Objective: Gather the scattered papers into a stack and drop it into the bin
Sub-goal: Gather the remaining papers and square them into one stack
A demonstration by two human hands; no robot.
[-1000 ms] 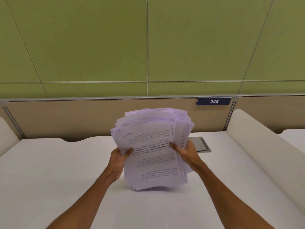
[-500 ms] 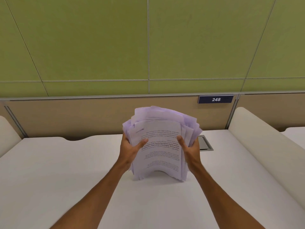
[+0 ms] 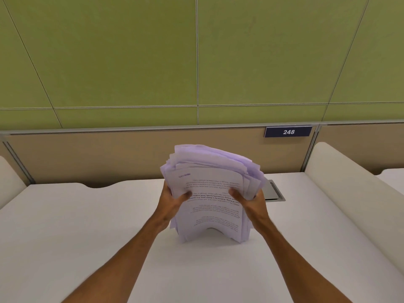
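Observation:
A thick stack of white printed papers (image 3: 209, 186) stands on its lower edge on the white desk (image 3: 76, 237), held nearly upright. My left hand (image 3: 171, 202) grips its left side with the thumb across the front sheet. My right hand (image 3: 251, 203) grips the right side the same way. The stack's bottom edge bows up in the middle into an arch, and the top edges are uneven and fan backward. No bin is in view.
A tan partition (image 3: 109, 158) with a blue "248" plate (image 3: 288, 132) runs behind the desk, below a green wall. A grey cable hatch (image 3: 274, 191) is set in the desk just right of the stack. Cream padded dividers (image 3: 354, 193) flank the desk.
Both hands have drawn closer together on the stack's sides. The loosely fanned, tilted sheets are now squared up and upright, with the bottom edge pressed on the desk and bowed.

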